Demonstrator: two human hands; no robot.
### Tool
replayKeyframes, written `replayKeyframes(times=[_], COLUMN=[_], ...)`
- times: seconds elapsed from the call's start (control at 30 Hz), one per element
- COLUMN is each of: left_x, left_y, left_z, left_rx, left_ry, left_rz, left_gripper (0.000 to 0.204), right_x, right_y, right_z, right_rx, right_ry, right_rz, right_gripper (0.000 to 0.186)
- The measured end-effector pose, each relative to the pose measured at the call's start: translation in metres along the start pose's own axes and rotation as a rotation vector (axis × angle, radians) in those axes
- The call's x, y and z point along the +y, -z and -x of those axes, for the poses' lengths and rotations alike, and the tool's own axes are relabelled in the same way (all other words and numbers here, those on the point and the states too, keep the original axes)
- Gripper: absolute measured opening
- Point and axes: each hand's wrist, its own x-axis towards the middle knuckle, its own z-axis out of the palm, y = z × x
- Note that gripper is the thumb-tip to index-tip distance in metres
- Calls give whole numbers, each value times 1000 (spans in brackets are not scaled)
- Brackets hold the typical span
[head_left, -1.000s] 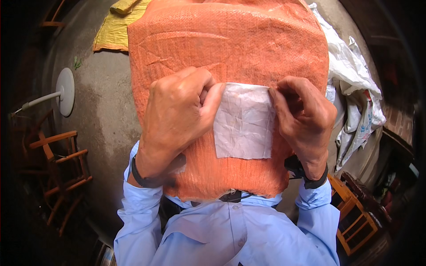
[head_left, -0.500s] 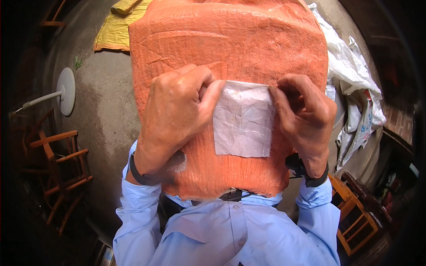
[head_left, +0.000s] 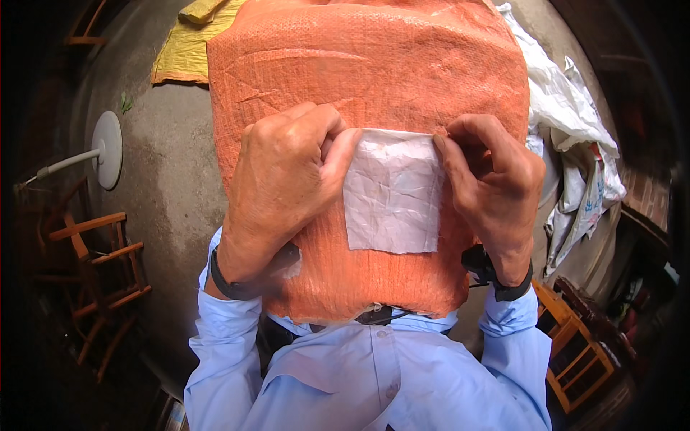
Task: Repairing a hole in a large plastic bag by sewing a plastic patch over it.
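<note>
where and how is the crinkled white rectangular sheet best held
The crinkled white rectangular sheet is probably best pinched at its two top corners, between thumb and forefinger, coming from left and right: it looks thin and limp, so gripping both ends of its top edge should keep it spread. The left hand and right hand are at those corners.

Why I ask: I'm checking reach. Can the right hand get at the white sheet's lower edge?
Probably yes: nothing covers that edge of the sheet, though the right hand seems occupied at its top right corner.
</note>
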Motion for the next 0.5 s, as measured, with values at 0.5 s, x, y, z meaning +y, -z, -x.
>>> replayKeyframes(times=[0.5], left_x=[-1], left_y=[-2], left_z=[-3], left_rx=[56], left_ry=[-62], left_rz=[-109], left_gripper=[17], right_x=[-2], right_y=[0], right_z=[-3], right_rx=[-4], right_ry=[-17], right_rz=[80], right_gripper=[13])
